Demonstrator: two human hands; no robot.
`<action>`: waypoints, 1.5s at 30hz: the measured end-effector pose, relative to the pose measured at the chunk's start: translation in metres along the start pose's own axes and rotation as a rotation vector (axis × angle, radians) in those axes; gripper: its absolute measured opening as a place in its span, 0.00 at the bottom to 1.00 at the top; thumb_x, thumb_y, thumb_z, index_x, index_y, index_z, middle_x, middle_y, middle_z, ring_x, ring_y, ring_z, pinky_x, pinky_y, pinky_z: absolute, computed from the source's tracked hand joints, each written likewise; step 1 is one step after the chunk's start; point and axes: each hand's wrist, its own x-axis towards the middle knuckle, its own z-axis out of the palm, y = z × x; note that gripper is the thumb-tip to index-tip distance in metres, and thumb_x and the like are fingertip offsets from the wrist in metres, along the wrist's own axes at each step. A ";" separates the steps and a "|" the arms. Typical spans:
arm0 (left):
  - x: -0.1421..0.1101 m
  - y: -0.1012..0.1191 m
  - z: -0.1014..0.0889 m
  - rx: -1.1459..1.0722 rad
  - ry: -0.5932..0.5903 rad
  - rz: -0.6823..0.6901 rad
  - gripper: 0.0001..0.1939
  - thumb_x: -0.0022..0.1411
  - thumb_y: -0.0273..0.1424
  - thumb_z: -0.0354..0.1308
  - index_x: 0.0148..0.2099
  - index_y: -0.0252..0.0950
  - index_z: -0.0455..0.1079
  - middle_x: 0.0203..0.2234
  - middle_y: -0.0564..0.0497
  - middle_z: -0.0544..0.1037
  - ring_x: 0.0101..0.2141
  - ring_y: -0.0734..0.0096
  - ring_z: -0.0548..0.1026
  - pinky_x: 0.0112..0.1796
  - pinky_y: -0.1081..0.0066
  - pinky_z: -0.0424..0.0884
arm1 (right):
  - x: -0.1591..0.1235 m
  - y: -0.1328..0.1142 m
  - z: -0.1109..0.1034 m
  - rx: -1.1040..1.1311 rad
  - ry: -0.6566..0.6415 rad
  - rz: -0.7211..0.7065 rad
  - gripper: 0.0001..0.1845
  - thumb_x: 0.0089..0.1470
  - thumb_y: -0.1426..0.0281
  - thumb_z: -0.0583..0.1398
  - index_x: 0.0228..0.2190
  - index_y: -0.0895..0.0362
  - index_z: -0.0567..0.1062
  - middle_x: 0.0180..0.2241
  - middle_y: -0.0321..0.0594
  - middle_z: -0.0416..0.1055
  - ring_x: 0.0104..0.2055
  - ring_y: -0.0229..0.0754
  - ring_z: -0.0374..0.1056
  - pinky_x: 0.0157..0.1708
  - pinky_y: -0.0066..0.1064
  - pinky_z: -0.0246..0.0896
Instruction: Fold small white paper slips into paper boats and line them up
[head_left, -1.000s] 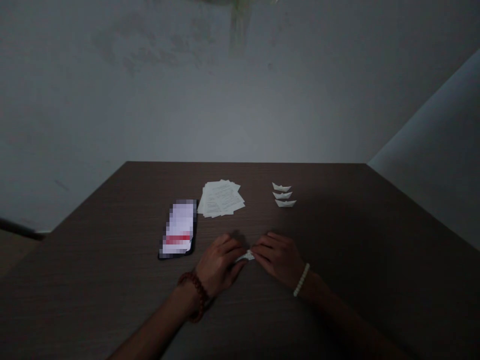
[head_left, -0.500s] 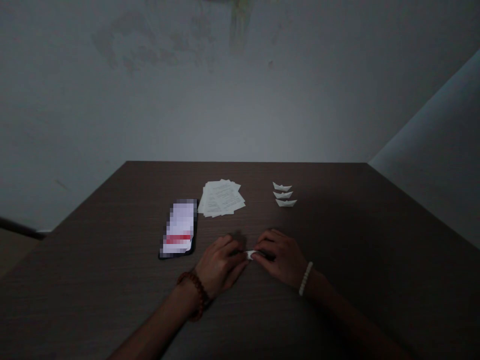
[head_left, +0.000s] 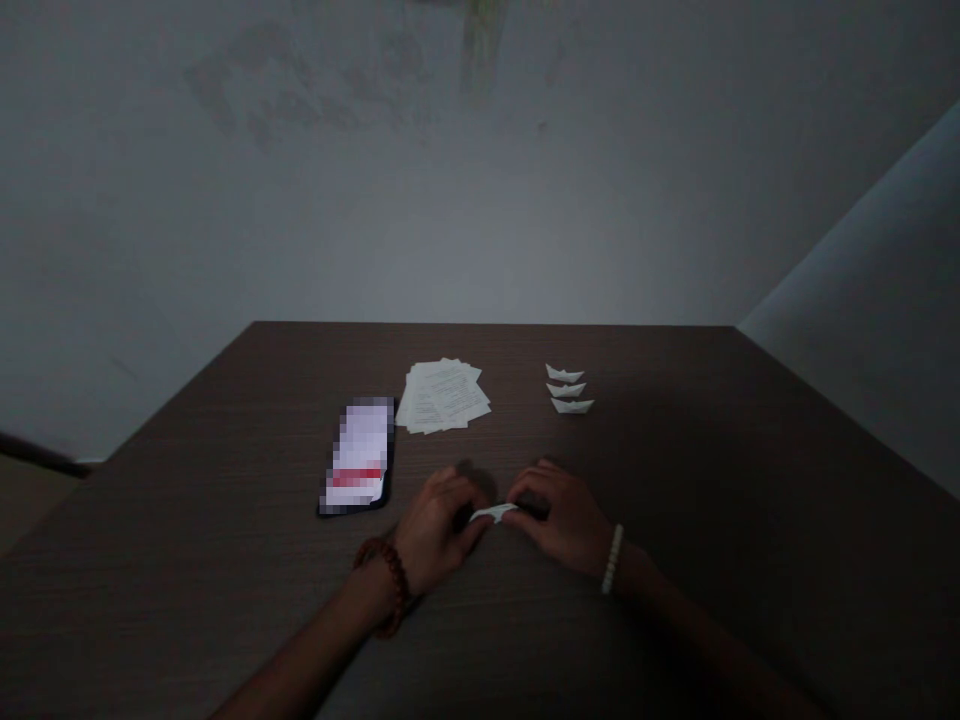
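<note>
A small white folded paper (head_left: 493, 513) sits between my two hands, low over the table, with more of its length showing now. My left hand (head_left: 439, 525), with a brown bead bracelet at its wrist, has thumb and fingers closed on the left end. The right end is pinched by my right hand (head_left: 566, 515), which wears a pale bead bracelet. My fingertips hide parts of both ends. Beyond my right hand, three white paper boats stand in a column: a far boat (head_left: 565, 375), a middle boat (head_left: 566, 390) and a near boat (head_left: 572, 406).
A loose pile of printed paper sheets (head_left: 444, 398) lies beyond my left hand. To its left is a phone (head_left: 356, 458) with a lit, blurred screen. The dark wooden table (head_left: 225, 560) meets a stained pale wall (head_left: 480, 220) at its far edge.
The fingers of my left hand have drawn back slightly to the left, exposing more of the folded paper. My right hand stays nearly in place. The boats, sheets and phone have not moved.
</note>
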 end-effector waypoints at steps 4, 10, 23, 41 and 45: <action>0.003 0.005 -0.006 -0.104 0.026 -0.043 0.02 0.57 0.26 0.59 0.31 0.36 0.70 0.28 0.51 0.75 0.33 0.66 0.70 0.35 0.67 0.66 | -0.001 -0.002 0.000 0.063 0.046 0.035 0.08 0.46 0.72 0.67 0.27 0.55 0.72 0.26 0.33 0.71 0.30 0.38 0.64 0.30 0.29 0.57; 0.005 0.010 -0.010 -0.197 0.071 -0.021 0.05 0.59 0.27 0.57 0.31 0.36 0.73 0.26 0.51 0.76 0.31 0.67 0.71 0.35 0.66 0.66 | 0.001 -0.006 -0.003 0.121 0.037 -0.043 0.04 0.51 0.69 0.64 0.30 0.55 0.74 0.28 0.34 0.73 0.30 0.37 0.65 0.35 0.31 0.57; 0.005 0.016 -0.011 -0.305 0.072 -0.087 0.07 0.60 0.28 0.58 0.29 0.35 0.74 0.26 0.51 0.77 0.31 0.68 0.71 0.35 0.67 0.66 | 0.002 -0.006 -0.004 0.248 0.018 0.076 0.04 0.49 0.71 0.64 0.24 0.56 0.74 0.22 0.34 0.70 0.26 0.36 0.60 0.29 0.28 0.54; 0.002 0.015 -0.009 -0.276 0.142 0.002 0.05 0.60 0.28 0.57 0.31 0.35 0.72 0.25 0.50 0.75 0.31 0.68 0.70 0.34 0.68 0.66 | 0.003 -0.011 -0.003 0.263 0.141 -0.092 0.02 0.49 0.72 0.65 0.26 0.55 0.76 0.24 0.35 0.74 0.25 0.35 0.65 0.32 0.30 0.57; 0.003 0.015 -0.008 -0.281 0.141 0.001 0.05 0.59 0.28 0.58 0.30 0.35 0.72 0.25 0.50 0.75 0.30 0.68 0.70 0.34 0.68 0.65 | 0.004 -0.011 -0.003 0.268 0.169 -0.108 0.02 0.48 0.73 0.65 0.25 0.55 0.77 0.24 0.35 0.74 0.25 0.35 0.65 0.28 0.29 0.57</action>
